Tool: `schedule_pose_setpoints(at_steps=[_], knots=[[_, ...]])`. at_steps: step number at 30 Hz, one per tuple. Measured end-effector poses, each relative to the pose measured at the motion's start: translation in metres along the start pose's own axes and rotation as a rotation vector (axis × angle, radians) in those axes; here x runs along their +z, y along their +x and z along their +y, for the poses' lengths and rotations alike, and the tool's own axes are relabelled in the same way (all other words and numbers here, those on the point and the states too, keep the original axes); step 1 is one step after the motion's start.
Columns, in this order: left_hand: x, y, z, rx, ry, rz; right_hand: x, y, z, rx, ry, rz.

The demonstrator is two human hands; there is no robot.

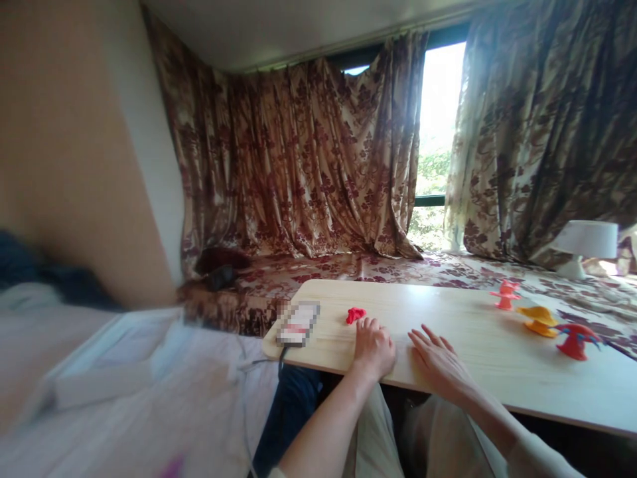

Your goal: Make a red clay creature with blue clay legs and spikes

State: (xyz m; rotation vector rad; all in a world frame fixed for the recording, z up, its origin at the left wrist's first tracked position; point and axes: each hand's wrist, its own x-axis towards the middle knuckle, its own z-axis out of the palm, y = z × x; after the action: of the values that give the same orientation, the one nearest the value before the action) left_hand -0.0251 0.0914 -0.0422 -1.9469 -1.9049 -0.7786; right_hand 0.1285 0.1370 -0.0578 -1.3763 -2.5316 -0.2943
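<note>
My left hand (374, 346) rests at the near edge of the wooden table (323, 289), its fingers curled down; whether anything lies under them is hidden. Just beyond its fingertips is a small, crumpled bright red lump (355, 315), which looks like modelling clay. To the right, my right hand (438, 358) lies palm down with fingers stretched out, holding nothing.
On the table's right side stand a red-orange figure (506, 295), a yellow hat-shaped piece (538, 321) and a red piece with blue parts (574, 341). A blurred phone-like device (298, 324) with a cable lies left. Behind are a white lamp (587, 239) and patterned curtains (308, 159).
</note>
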Motion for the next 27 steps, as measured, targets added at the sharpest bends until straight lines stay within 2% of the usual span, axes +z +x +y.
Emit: schedule_pose_setpoints(at_steps=[2,5,7,10,12,15,18,20,22,24,27], knots=[[-0.001,0.0,0.0,-0.003,0.003,0.001,-0.002,0.019,-0.008,0.034,-0.024,0.03],[-0.002,0.001,0.0,-0.001,0.001,0.009,0.0,0.038,0.007,0.157,-0.013,0.008],[-0.002,0.001,-0.001,0.002,-0.005,0.011,0.002,0.034,0.027,0.211,0.004,-0.027],[-0.002,0.001,-0.001,0.0,-0.016,0.007,0.002,0.007,0.045,0.243,0.053,-0.069],[-0.002,0.001,0.0,-0.004,-0.021,-0.001,-0.001,-0.013,0.04,0.209,0.071,-0.072],[-0.002,0.0,0.0,-0.012,-0.017,-0.009,-0.008,-0.024,0.013,0.044,0.067,-0.06],[-0.003,0.0,0.001,-0.014,-0.004,-0.009,-0.009,-0.005,-0.012,-0.035,0.072,0.004],[-0.004,0.0,0.001,-0.006,0.001,-0.006,-0.007,0.017,-0.013,0.021,0.056,0.033],[-0.006,0.0,0.001,0.005,0.003,-0.003,-0.005,0.035,-0.002,0.11,0.055,0.012],[-0.006,0.0,0.001,0.012,0.002,0.0,-0.003,0.039,0.015,0.183,0.068,-0.033],[-0.006,0.0,0.001,0.01,-0.003,0.001,-0.003,0.02,0.034,0.208,0.041,-0.058]])
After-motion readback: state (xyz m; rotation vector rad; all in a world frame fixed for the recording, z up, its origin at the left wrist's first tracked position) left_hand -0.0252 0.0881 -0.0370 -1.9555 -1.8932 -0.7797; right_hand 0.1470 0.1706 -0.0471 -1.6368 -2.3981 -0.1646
